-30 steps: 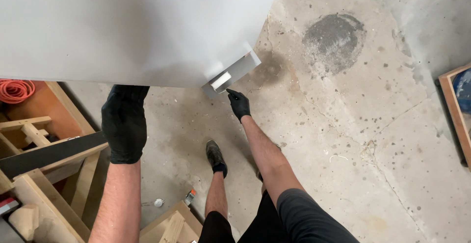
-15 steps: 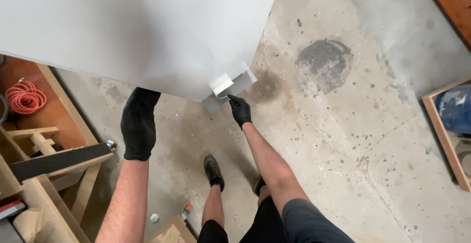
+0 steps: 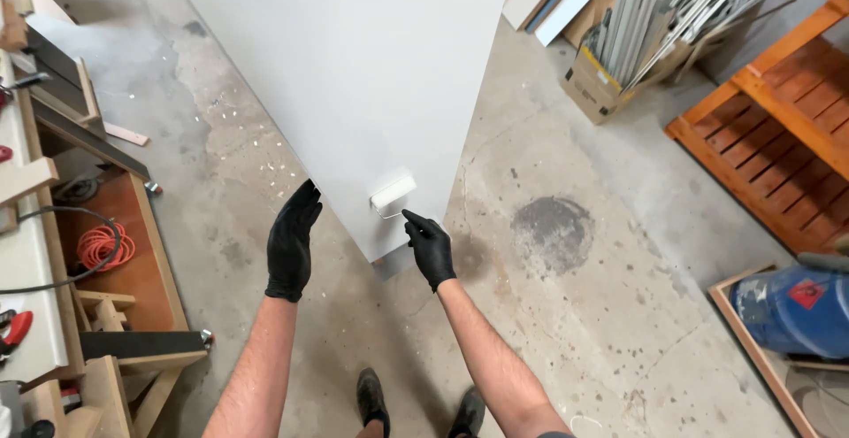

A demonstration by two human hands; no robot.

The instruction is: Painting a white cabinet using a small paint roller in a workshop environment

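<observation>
Upper part of white panel (image 3: pixel 354 75), above the fingers (image 3: pixel 305 201): cut off by top edge. Handle of paint roller (image 3: pixel 393 192): mostly hidden inside the closed right hand (image 3: pixel 431 248). Both forearms and both shoes (image 3: pixel 371 400), below the fingers: cut off by bottom edge. Blue drum (image 3: pixel 787 310), far right of the fingers: cut by right edge. Worktop (image 3: pixel 22 252), left of the fingers: cut by left edge; red-handled tool (image 3: pixel 13 327) on it only partly in view. Bundle of strips in cardboard box (image 3: pixel 592 84): too small to identify.
</observation>
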